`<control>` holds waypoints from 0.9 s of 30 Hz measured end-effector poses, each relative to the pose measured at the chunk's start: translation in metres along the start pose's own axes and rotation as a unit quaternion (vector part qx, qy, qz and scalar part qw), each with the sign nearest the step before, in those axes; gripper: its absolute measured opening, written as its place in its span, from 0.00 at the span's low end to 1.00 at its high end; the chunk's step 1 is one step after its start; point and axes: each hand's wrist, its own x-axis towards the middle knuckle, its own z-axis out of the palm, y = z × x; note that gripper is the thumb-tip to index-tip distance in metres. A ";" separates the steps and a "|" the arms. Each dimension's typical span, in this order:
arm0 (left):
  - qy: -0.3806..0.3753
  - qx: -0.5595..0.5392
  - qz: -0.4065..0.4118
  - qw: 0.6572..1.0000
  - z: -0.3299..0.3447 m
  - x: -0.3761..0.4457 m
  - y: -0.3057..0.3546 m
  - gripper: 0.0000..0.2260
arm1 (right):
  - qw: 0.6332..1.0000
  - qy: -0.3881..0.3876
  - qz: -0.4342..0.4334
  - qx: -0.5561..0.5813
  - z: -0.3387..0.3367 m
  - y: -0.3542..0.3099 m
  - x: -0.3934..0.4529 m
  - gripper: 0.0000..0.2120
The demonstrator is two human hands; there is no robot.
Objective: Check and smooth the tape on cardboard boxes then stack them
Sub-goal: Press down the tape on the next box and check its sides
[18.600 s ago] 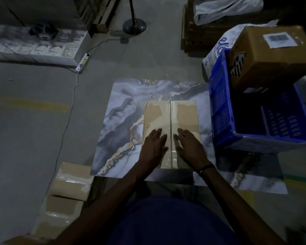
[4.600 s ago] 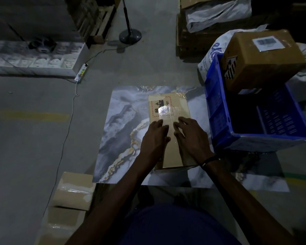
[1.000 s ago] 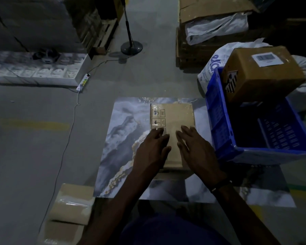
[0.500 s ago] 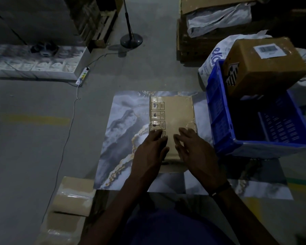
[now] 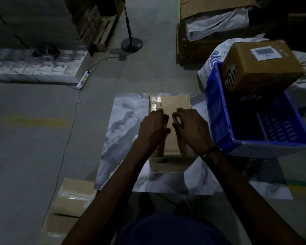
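left hand (image 5: 153,128) and right hand (image 5: 190,129) side by side atop cardboard box (image 5: 173,106), fingers loosely bent, tips pressing its top, gripping nothing, box on marble sheet (image 5: 120,138), long axis pointing away from person

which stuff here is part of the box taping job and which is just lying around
In the job: cardboard box on the marble sheet, left hand, right hand, taped boxes stacked at left.

Lying about: blue crate, labelled carton, fan stand, power strip.
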 end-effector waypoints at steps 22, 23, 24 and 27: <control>0.127 -0.202 0.021 0.971 0.039 -0.089 -0.021 0.12 | 0.989 0.076 0.014 0.129 -0.002 -0.001 -0.081 0.16; 0.140 -0.227 0.016 0.964 0.042 -0.098 -0.023 0.13 | 0.984 0.097 0.012 0.148 -0.001 -0.001 -0.088 0.17; 0.150 -0.248 0.017 0.957 0.046 -0.107 -0.025 0.14 | 0.980 0.114 0.013 0.160 0.001 0.001 -0.096 0.19; 0.163 -0.250 0.016 0.954 0.060 -0.127 -0.032 0.19 | 0.971 0.115 0.042 0.207 0.006 0.007 -0.118 0.22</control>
